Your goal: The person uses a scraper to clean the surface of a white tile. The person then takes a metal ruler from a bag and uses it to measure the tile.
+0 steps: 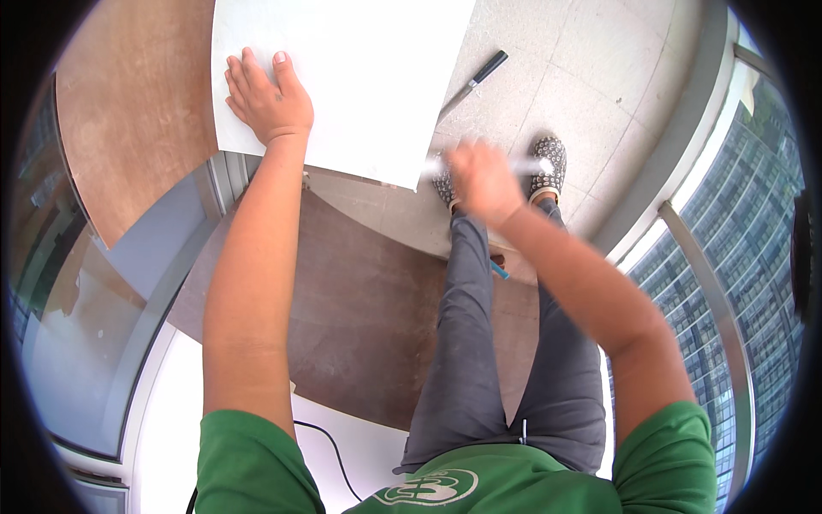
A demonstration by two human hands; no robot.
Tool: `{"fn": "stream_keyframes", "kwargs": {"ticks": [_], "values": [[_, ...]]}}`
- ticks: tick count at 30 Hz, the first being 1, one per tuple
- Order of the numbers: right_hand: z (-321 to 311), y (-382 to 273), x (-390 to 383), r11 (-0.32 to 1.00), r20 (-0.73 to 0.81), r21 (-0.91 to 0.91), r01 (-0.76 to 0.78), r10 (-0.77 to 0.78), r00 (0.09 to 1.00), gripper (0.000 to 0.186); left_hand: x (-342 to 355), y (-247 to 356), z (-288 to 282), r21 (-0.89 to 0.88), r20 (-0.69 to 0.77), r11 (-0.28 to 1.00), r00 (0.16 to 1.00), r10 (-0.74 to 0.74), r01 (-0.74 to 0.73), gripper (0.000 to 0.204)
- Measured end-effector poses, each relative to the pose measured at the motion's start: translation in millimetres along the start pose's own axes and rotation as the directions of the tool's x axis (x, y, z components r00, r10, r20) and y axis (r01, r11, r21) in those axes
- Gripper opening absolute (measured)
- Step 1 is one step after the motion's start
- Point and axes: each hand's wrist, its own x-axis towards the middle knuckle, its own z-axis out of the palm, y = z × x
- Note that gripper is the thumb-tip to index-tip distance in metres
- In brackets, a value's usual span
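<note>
My left hand (268, 103) lies flat on a large white board (360, 77), fingers spread, near the board's left edge. Just off the board's near right corner is my right hand (485, 182), blurred by motion. Its fingers are closed round a pale, shiny, rod-like tool (524, 165) that sticks out on both sides of the fist; smearing hides its exact kind. One end of this tool comes close to the board's right edge, but whether they touch I cannot tell. Beyond it, on the floor, rests a knife-like tool (488, 68) with a black handle, its tip reaching the board's edge.
Brown wooden panels (137, 111) are at the left, and another brown sheet (342, 300) lies below the board. My patterned shoes (548, 163) stand on the tiled floor (591, 77). A window frame (711, 257) runs along the right. A small blue item (499, 271) shows between my legs.
</note>
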Motion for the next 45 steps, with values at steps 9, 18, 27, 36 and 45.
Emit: {"fn": "stream_keyframes", "kwargs": {"ticks": [9,18,27,36,45], "values": [[-12,-12,-58,0.732,0.239,0.577,-0.362,0.272,0.932,0.025,18,20,1,-0.103,-0.008,0.995,1.0,0.006,-0.007,0.069],[-176,91,57,0.466,0.012,0.827,-0.316,0.547,0.837,0.03,124,145,42,-0.157,-0.04,0.979,0.99,-0.137,0.129,0.072],[-218,139,196,0.786,-0.43,0.607,-0.122,0.453,0.78,0.026,122,166,47,0.081,0.047,0.982,0.983,-0.177,0.173,0.076],[-280,187,284,0.929,-0.626,0.356,-0.105,0.32,0.711,0.02,124,166,46,0.103,0.052,0.979,0.981,-0.185,0.179,0.078],[-203,140,211,0.976,-0.478,0.204,-0.075,0.167,0.862,0.024,123,162,47,0.118,0.06,0.981,0.985,-0.161,0.153,0.078]]}}
